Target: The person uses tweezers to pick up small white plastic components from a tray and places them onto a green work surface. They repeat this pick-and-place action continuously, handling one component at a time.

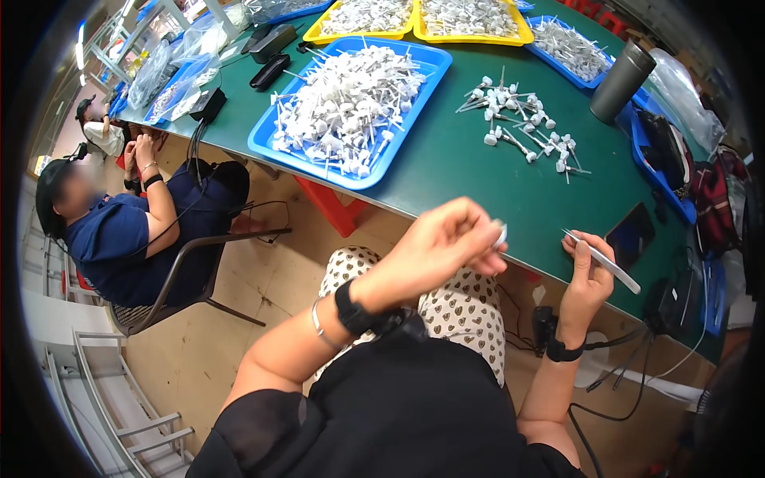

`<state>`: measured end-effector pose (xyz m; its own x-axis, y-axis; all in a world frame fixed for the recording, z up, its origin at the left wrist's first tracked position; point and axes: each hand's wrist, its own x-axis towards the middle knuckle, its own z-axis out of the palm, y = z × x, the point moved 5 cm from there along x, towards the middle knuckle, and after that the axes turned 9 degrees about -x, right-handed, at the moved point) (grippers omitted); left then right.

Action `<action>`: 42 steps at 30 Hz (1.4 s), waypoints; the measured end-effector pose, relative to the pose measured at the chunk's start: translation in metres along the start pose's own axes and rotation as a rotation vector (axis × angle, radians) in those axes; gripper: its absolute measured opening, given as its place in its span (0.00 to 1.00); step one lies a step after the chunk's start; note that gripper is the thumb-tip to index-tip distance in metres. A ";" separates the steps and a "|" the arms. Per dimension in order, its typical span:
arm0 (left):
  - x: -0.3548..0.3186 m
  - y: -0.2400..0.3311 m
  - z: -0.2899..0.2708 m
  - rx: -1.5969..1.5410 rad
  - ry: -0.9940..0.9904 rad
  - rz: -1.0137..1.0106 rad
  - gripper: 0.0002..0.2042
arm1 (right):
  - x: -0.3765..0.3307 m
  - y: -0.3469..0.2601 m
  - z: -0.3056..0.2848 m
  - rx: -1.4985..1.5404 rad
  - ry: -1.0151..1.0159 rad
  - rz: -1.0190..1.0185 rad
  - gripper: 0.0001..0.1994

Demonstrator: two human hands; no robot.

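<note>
My left hand is raised over my lap at the table's front edge, its fingers pinched on a small white part. Most of that part is hidden by the fingers. To the right, my right hand is closed around silver tweezers, whose tips point up and left, apart from the white part. Beyond both hands, a loose group of white-headed parts with thin stems lies on the green table. A blue tray heaped with similar parts stands left of that group.
Yellow trays and another blue tray of parts stand at the back. A dark grey flask and a phone are on the right. On the left, another person sits in a chair. Cables hang at lower right.
</note>
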<state>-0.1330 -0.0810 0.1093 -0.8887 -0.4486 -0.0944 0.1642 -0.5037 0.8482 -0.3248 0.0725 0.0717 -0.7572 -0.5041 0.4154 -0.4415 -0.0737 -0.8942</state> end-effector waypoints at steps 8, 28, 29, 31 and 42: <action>-0.056 -0.045 -0.033 0.144 0.196 0.053 0.08 | -0.063 -0.045 0.054 0.475 -0.366 0.137 0.07; -0.071 -0.061 -0.047 0.485 0.277 0.330 0.06 | -0.091 -0.052 0.089 0.117 -0.433 -0.093 0.07; -0.071 -0.061 -0.046 0.491 0.276 0.330 0.06 | -0.091 -0.051 0.089 0.100 -0.436 -0.112 0.07; -0.071 -0.061 -0.045 0.509 0.279 0.338 0.06 | -0.091 -0.051 0.090 0.080 -0.441 -0.130 0.07; -0.069 -0.066 -0.044 0.566 0.274 0.344 0.06 | -0.091 -0.048 0.088 0.072 -0.427 -0.088 0.06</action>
<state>-0.0635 -0.0491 0.0374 -0.6748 -0.7200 0.1621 0.1019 0.1267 0.9867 -0.1926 0.0461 0.0618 -0.4445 -0.8027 0.3977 -0.4496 -0.1841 -0.8741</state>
